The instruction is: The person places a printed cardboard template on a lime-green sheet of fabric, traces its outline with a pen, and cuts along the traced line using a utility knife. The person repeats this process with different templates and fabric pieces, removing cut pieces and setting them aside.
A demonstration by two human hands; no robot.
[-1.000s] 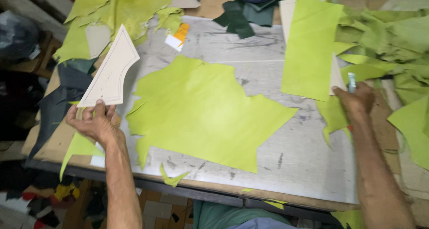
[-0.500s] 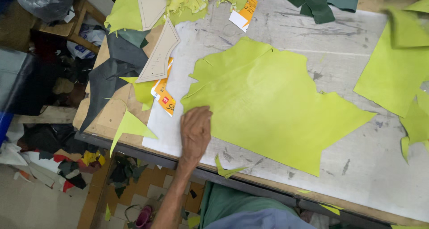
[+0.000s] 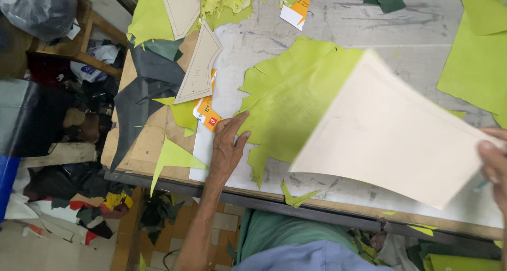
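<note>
A large lime-green leather sheet [image 3: 296, 102] lies on the grey cutting slab [image 3: 401, 33]. My left hand [image 3: 228, 149] rests flat on the sheet's left edge, fingers spread. My right hand [image 3: 494, 160] at the right edge grips a big cream cardboard pattern [image 3: 391, 133], blurred and held tilted over the sheet's right half. A thin tool shows faintly under that hand; I cannot tell what it is.
A smaller cream pattern piece [image 3: 198, 70] and an orange-and-white card [image 3: 203, 112] lie left of the sheet. Dark grey leather [image 3: 140, 99] hangs over the left table edge. More green pieces [image 3: 475, 59] lie at right, scraps at top. Clutter covers the floor at left.
My right hand has come into view carrying the cream pattern over the green sheet. My left hand stays on the sheet's left edge. The view has shifted slightly.
</note>
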